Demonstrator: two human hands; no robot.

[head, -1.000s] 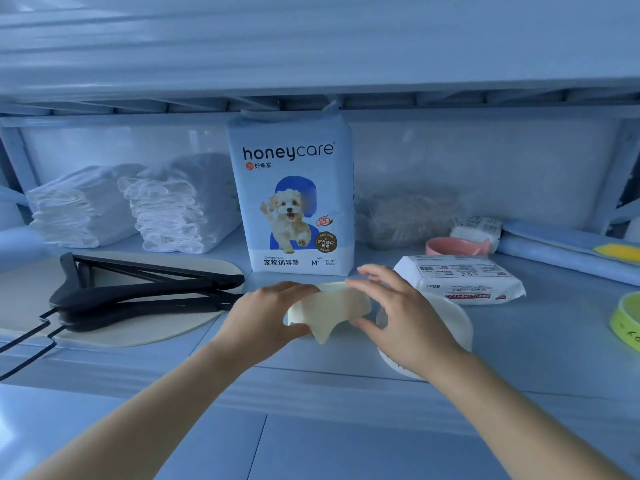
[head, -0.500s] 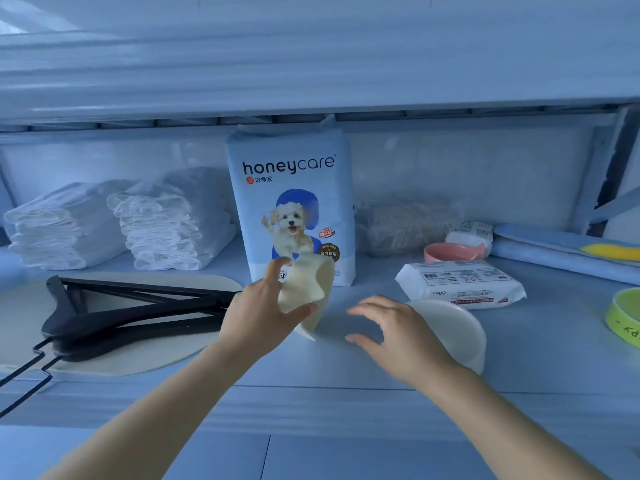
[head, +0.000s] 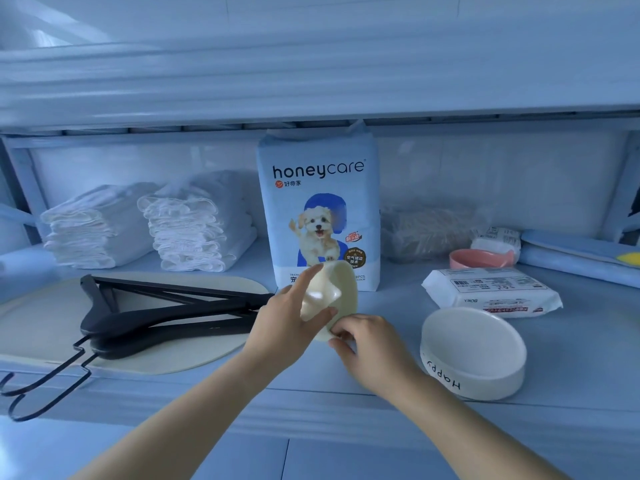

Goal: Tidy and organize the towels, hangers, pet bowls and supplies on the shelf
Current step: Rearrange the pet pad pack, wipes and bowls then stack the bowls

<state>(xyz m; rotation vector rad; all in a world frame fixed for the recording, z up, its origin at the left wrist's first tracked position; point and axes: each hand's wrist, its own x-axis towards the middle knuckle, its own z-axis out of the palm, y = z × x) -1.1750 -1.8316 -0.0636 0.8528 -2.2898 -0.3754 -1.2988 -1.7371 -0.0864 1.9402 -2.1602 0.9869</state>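
While your left hand [head: 287, 327] is gripping the tilted cream bowl [head: 341, 289], your right hand [head: 370, 348] is pinching its lower rim. You are holding it just before the honeycare pack [head: 318, 202] at twelve o'clock.
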